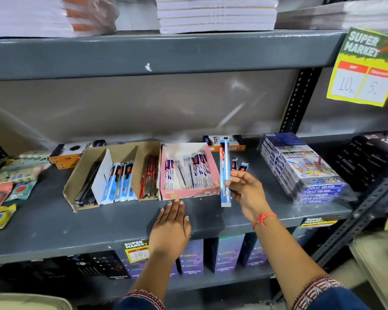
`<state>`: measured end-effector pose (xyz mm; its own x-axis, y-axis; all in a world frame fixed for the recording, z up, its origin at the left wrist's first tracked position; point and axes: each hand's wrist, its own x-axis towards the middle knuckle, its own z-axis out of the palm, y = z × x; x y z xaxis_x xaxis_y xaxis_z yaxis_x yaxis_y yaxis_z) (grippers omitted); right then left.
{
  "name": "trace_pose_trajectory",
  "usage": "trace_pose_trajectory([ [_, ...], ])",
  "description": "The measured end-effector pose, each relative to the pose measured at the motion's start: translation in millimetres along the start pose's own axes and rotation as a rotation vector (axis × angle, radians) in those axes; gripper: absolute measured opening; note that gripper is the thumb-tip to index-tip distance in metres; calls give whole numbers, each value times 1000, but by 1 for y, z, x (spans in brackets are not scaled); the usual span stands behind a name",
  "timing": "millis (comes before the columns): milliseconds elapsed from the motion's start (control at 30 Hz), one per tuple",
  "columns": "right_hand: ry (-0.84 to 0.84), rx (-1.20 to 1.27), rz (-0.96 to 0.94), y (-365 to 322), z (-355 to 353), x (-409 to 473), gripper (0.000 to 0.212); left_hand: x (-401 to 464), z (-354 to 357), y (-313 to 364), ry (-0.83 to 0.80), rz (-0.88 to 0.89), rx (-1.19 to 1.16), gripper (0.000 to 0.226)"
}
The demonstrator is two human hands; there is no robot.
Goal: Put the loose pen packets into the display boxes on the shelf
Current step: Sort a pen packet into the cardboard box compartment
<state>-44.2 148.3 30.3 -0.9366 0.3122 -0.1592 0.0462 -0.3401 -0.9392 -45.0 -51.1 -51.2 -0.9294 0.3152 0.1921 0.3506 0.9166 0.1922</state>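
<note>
Pen packet (pixel 225 173): long, narrow, blue and clear, held upright in the right hand (pixel 244 191), just right of the pink box (pixel 213 166), over the shelf (pixel 54 224) toward its front edge. Right grip clamped on the packet near its middle, thumb on the near face, fingers behind. Top end stands above the hand, bottom end hangs free below it.

Left hand (pixel 171 224) lies flat on the shelf, fingers together, holding nothing, fingertips just short of the pink box's front wall.

Two more loose packets (pixel 239 165), small and dark, lie on the shelf right of the pink box, behind the held one.

Brown box (pixel 81 173), divided into slots, sits left of the pink one and touches it; its middle slot holds blue packets of what looks like the same kind.

Handling, as judged: packet is light, thin film over a stiff pen, so it keeps its line but the film is likely slick and may crinkle. A mid-length pinch gives balance; holding nearer one end would let it swing. Slots are narrow and already stocked, so it should go in end-first, aligned with its neighbours.

Crayon packs (pixel 300 168) stacked well to the right.
</note>
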Motion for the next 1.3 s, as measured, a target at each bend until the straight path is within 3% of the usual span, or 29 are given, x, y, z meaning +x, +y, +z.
trace_pose_trajectory([
  [333, -150, 7, -6, 0, 13, -9, 29, 0, 2, -1, 16, 0, 11, 53],
  [867, -188, -21, 13, -2, 24, -7, 29, 0, 0, 0, 34, -8, 29, 51],
  [1100, -296, -53, 54, 2, 76, -7, 31, -8, -12, -15, 1, -40, -19, 53],
  [1300, -369, -132, 81, 14, 139, -13, 30, -29, -29, -73, 22, -154, -15, 51],
])
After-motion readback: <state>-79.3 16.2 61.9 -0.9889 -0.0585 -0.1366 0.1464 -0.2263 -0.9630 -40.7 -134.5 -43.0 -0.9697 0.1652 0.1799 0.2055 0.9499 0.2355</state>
